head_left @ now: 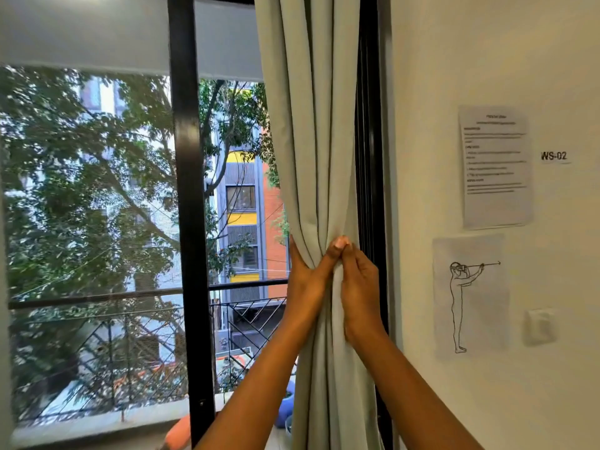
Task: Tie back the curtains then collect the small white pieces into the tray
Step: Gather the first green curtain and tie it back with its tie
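Curtain (311, 125) hanging vertical, centre frame, gathered by left hand (306, 274) and right hand (358, 287), fingers curled round folds; window (97, 190) left, white wall (487, 60) right.

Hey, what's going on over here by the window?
A person is gathering the pale grey curtain at the right edge of the window. The left hand wraps round the bunched folds from the left, and the right hand grips them from the right, thumbs meeting in front. No tie-back shows, so the curtain is bunched but not yet tied. No tray or small white pieces are in view.
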